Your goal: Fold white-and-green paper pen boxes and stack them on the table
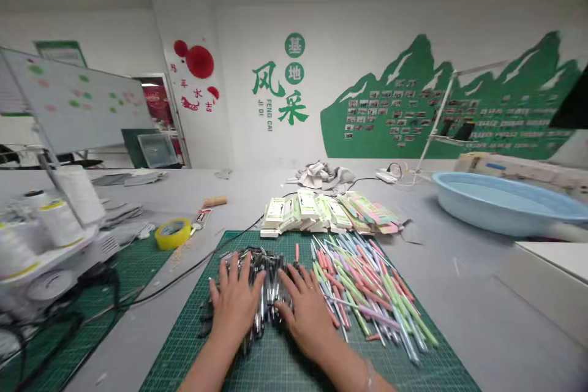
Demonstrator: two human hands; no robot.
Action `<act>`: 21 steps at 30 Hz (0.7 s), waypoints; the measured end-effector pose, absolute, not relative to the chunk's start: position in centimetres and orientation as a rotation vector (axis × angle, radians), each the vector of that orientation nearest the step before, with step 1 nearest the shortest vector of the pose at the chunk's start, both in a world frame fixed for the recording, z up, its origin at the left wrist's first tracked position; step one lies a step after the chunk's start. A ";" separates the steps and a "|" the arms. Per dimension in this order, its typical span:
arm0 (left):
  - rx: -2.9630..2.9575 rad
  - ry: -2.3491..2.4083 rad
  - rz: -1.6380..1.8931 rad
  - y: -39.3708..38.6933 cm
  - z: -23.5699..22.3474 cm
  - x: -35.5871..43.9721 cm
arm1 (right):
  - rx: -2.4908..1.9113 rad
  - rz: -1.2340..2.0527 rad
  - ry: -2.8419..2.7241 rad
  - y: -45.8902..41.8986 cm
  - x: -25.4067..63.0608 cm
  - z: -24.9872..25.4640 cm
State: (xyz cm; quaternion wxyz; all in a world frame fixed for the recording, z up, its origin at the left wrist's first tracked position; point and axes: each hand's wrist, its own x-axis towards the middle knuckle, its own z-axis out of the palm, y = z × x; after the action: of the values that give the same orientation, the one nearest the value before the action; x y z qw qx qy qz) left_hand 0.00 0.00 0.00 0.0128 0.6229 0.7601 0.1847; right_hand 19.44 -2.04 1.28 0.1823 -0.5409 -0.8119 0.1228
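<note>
Both of my hands rest on a pile of black and clear pens (267, 294) on the green cutting mat (275, 370). My left hand (235, 300) lies over the left part of the pile, fingers spread. On the pile's right side, my right hand (307, 306) also has its fingers apart and flat. Pens show between the two hands; those under the palms are hidden. Right beside my right hand lies a loose heap of pastel pens (367, 288) in pink, green, purple and blue. A single pink piece (297, 252) lies above my right fingertips.
Stacked small boxes (305, 211) stand behind the mat. A yellow tape roll (173, 233) and a sewing machine (50, 275) are at left, with a black cable (206, 256) crossing the table. A blue basin (505, 202) and a white box (551, 282) sit at right.
</note>
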 end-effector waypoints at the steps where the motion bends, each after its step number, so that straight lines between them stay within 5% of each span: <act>1: 1.907 2.356 0.544 1.0 0.2 -1.2 | -1.513 0.355 -2.287 -2.0 19.6 1.1; 10: 1.966 2.088 0.470 6.8 -1.1 -9.2 | -1.493 0.448 -2.255 -1.8 20.4 0.4; 21: 2.024 1.914 0.627 5.8 -3.3 -7.1 | -1.497 0.571 -2.254 -1.5 20.3 0.1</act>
State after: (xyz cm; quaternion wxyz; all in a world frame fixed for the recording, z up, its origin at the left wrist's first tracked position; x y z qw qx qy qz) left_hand -7.07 5.77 -3.27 0.1423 0.7016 0.6635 0.2174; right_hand 20.35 -1.52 0.14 0.1870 -0.5317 -0.8008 0.2028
